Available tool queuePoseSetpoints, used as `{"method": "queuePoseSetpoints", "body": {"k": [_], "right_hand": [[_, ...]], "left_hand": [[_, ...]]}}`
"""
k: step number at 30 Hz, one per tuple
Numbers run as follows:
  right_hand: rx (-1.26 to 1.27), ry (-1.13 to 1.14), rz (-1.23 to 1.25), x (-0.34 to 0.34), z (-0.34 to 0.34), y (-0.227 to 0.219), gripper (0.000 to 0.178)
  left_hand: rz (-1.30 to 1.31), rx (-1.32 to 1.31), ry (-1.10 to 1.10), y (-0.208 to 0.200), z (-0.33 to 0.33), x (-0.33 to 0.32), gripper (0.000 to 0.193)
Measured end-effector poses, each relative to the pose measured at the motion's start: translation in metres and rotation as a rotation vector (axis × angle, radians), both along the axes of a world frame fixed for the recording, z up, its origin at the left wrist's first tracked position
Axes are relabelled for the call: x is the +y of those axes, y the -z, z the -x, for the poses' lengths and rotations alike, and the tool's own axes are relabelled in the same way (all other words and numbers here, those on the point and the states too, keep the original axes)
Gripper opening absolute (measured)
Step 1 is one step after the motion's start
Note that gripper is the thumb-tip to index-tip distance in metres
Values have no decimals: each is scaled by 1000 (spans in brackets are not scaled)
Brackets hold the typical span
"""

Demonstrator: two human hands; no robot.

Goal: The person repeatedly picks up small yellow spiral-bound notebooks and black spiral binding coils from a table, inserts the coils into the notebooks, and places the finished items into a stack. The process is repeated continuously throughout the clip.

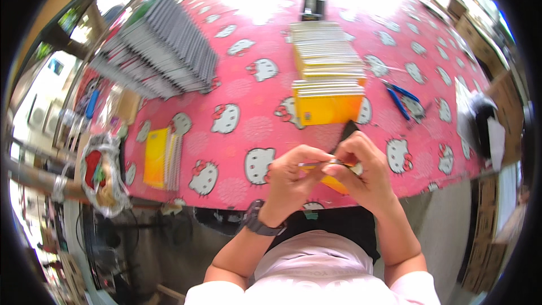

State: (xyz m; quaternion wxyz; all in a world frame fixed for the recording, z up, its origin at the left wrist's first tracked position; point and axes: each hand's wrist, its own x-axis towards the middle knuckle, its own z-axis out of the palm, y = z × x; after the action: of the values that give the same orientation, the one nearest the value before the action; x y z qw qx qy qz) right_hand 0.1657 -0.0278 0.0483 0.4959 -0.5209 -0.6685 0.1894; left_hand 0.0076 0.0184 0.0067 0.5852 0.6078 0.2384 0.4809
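Note:
My left hand [296, 172] and my right hand [364, 172] meet above the table's near edge, fingertips pinched close together. Between them is a yellow notebook [337, 184], mostly covered by the fingers. A thin pale edge runs between the fingertips; its detail is too small to make out. A dark flat piece [350, 130] sticks out beyond my right fingers. Just past the hands, a long row of yellow notebooks [328, 107] stands packed together. To the left, a small group of yellow spiral notebooks [158, 158] lies on the pink patterned tablecloth [231, 152].
Tall stacks of spiral-bound books [169, 45] rise at the far left. Blue-handled pliers [402, 99] lie right of the row. A black object [313, 5] stands behind it. A plastic bag [104, 175] hangs at the left edge; cardboard boxes [505, 113] stand at the right.

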Motion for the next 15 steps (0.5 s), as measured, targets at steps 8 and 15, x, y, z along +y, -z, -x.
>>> {"method": "queuePoseSetpoints", "body": {"k": [8, 15], "right_hand": [[-94, 20, -8, -3, 15, -8, 22], [-189, -66, -2, 5, 16, -6, 55]], "left_hand": [[90, -58, -5, -4, 2, -8, 22], [-80, 41, -345, -15, 51, 14, 19]]}}
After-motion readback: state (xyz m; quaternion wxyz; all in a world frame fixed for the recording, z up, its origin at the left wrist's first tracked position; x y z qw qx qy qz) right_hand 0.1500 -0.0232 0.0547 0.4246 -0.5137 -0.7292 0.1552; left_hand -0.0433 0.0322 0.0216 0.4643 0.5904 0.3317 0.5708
